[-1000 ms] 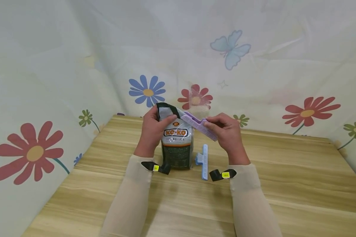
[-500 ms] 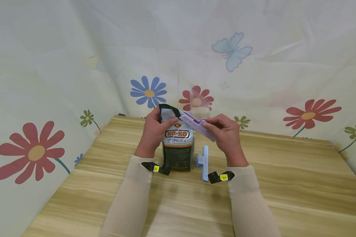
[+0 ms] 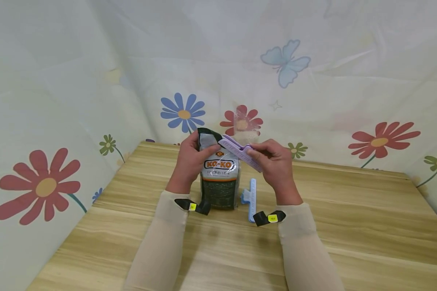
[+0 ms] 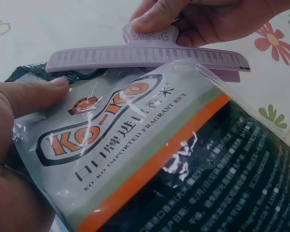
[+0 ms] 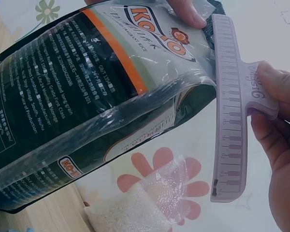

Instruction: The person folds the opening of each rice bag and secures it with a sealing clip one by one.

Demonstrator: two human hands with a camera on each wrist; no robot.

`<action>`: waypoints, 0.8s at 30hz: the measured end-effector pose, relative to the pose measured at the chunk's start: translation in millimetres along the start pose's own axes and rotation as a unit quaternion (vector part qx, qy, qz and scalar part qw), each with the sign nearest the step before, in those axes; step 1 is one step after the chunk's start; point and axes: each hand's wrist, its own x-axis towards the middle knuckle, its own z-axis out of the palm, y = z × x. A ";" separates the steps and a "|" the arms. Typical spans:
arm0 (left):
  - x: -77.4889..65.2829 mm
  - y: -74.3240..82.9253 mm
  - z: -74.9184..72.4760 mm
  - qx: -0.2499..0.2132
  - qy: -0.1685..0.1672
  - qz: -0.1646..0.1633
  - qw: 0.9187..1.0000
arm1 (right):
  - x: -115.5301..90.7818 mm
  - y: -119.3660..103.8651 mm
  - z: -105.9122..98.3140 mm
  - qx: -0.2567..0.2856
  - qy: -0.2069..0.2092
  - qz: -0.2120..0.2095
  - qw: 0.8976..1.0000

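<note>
A green and silver KO-KO rice bag (image 3: 219,192) stands on the table, its folded top leaning left. My left hand (image 3: 189,163) grips the bag's upper left edge, the thumb lying across the printed front (image 4: 135,125). My right hand (image 3: 274,163) pinches the handle tabs of a long lilac bag clip (image 3: 236,151), marked with piano keys. The clip lies along the bag's top edge, overlapping it in the left wrist view. In the right wrist view, the clip's bar (image 5: 230,125) stands across the bag's end. How deep the bag sits between its jaws is hidden.
A light blue clip (image 3: 253,202) lies on the wooden table (image 3: 349,210), right of the bag. Behind the hands stands a clear plastic bag with white grains (image 3: 245,135). A flower-printed cloth (image 3: 218,52) backs the table.
My right hand and the lilac clip have shifted slightly left, farther over the bag's top. The bag's top has moved slightly right. Both hands keep their hold.
</note>
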 end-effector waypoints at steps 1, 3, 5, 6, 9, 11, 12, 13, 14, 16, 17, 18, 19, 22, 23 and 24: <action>0.0 0.0 0.0 0.001 -0.001 -0.001 1.000 | 0.1 -0.1 0.2 -0.001 0.000 -0.001 1.000; -0.2 0.1 0.2 0.003 -0.002 -0.002 1.000 | 0.2 -0.2 0.5 0.001 0.000 -0.004 1.000; -0.3 0.0 0.0 0.005 -0.003 -0.004 1.000 | 0.4 -0.7 1.0 0.003 -0.001 -0.007 1.000; -0.3 -0.1 -0.1 0.005 -0.004 -0.005 1.000 | 0.5 -0.8 1.3 0.005 0.000 -0.009 1.000; -0.1 -0.3 -0.3 0.005 -0.007 -0.004 1.000 | 0.5 -1.5 2.3 0.007 0.002 -0.012 1.000; -0.2 -0.4 -0.4 0.005 -0.009 -0.004 1.000 | 0.6 -1.5 3.1 0.010 0.004 -0.014 1.000; -0.3 -0.3 -0.2 0.003 -0.010 -0.003 1.000 | 0.5 -1.5 3.5 0.013 0.005 -0.016 1.000; -0.3 -0.3 -0.2 0.003 -0.011 -0.002 1.000 | 0.4 -1.6 3.9 0.014 0.006 -0.018 1.000; -0.5 -0.4 -0.2 0.001 -0.012 -0.002 1.000 | 0.5 -1.6 4.3 0.016 0.007 -0.020 1.000; -0.5 -0.4 -0.2 0.001 -0.014 0.001 1.000 | 0.5 -1.8 5.0 0.020 0.007 -0.023 1.000; -0.5 -0.4 -0.1 0.001 -0.015 0.003 1.000 | 0.4 -2.2 5.6 0.021 0.008 -0.023 0.999; -0.8 -0.2 -0.1 0.001 -0.015 0.003 1.000 | 0.4 -2.7 6.1 0.022 0.007 -0.023 0.999; -1.0 -0.3 -0.1 0.001 -0.016 0.005 1.000 | 0.2 -3.2 6.7 0.022 0.006 -0.023 0.999; -1.3 -0.4 -0.1 0.001 -0.020 0.008 1.000 | -0.1 -4.3 8.4 0.024 0.005 -0.022 0.999; -1.4 -0.4 0.0 0.001 -0.021 0.008 1.000 | -0.1 -5.0 9.0 0.025 0.006 -0.023 0.999; -1.5 -0.5 0.1 0.000 -0.022 0.009 1.000 | -0.1 -5.5 9.3 0.025 0.005 -0.025 0.999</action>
